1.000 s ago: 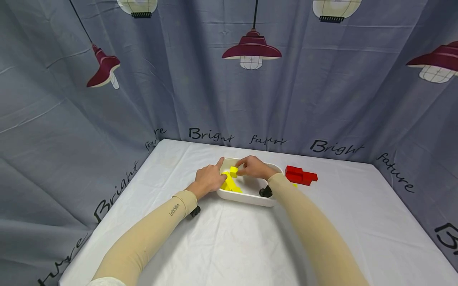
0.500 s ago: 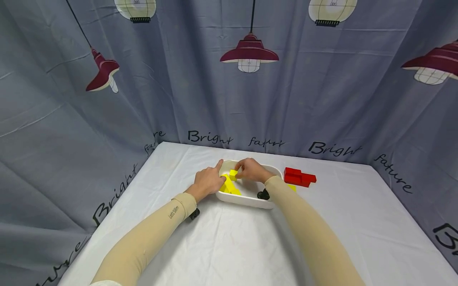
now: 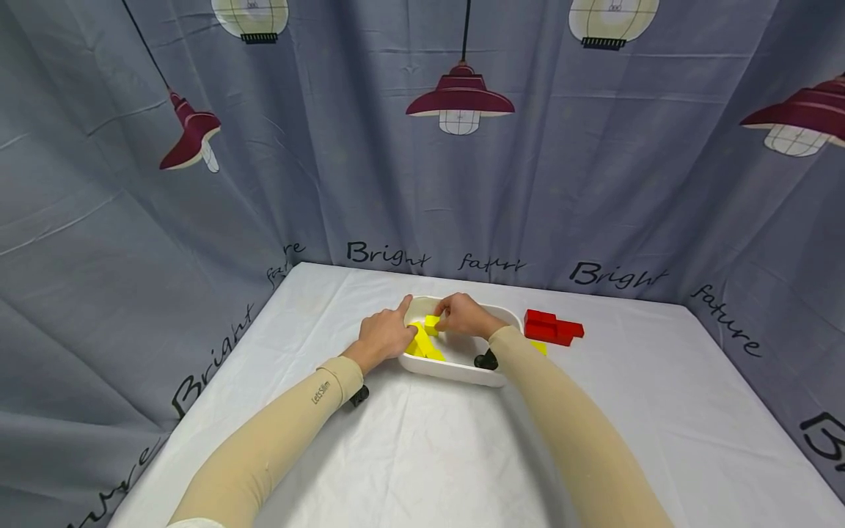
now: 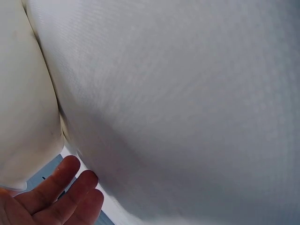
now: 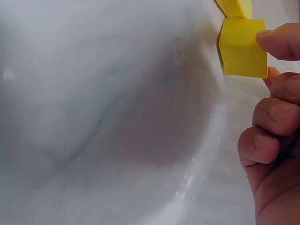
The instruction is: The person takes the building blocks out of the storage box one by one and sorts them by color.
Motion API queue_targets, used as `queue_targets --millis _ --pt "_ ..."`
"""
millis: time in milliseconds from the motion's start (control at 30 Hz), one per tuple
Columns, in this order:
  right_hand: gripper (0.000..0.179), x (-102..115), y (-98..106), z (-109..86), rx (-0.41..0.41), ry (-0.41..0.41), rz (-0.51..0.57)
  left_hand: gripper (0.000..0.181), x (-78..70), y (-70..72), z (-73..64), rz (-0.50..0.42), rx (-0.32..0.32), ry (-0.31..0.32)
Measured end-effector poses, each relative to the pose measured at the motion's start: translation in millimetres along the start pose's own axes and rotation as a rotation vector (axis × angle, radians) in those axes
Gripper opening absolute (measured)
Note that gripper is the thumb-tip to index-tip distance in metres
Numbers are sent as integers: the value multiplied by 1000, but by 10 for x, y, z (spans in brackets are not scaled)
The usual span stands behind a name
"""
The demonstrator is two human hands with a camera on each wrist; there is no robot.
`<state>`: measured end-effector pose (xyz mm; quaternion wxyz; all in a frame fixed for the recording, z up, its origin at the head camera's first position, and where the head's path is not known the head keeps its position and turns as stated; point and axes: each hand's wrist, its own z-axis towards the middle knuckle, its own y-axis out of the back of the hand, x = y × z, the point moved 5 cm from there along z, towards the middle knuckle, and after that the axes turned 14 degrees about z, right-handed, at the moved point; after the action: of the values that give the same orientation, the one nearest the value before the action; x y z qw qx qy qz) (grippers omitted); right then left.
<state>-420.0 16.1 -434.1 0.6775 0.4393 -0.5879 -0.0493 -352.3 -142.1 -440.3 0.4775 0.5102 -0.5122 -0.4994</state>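
In the head view, my left hand (image 3: 385,335) grips the left end of a white plastic basin (image 3: 455,372), thumb over the rim. The left wrist view shows its fingers (image 4: 56,192) along the basin's outer wall. My right hand (image 3: 464,315) reaches inside the basin and pinches a small yellow cube block (image 5: 243,49) between thumb and finger. Longer yellow blocks (image 3: 425,345) lie at the basin's left end, close to the cube. A small black part (image 3: 486,359) sits at its near right, partly behind the right sleeve.
Right of the basin lies a red blocky piece (image 3: 553,328), with a yellow piece (image 3: 539,346) partly hidden by the right arm. Another black part (image 3: 359,396) rests on the white tablecloth (image 3: 409,455) beside the left wrist. A printed curtain (image 3: 396,183) hangs behind the table.
The head view has tilted slightly up. My right hand still pinches the yellow cube, which has shifted very little. My left hand keeps its place on the basin.
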Motion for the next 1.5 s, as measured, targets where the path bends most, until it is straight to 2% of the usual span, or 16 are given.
queue_targets --millis 400,767,1200,1500 --pt "28 17 119 -89 -6 20 17 71 -17 -25 -6 1 5 7" --pt "29 101 272 -241 15 -12 50 72 -1 -38 -6 -5 9 12" --pt "29 152 490 -484 0 -13 18 72 24 -30 -1 -21 -24 -9" --pt "29 94 709 -687 -17 12 -5 73 19 -8 12 -32 -6 -9"
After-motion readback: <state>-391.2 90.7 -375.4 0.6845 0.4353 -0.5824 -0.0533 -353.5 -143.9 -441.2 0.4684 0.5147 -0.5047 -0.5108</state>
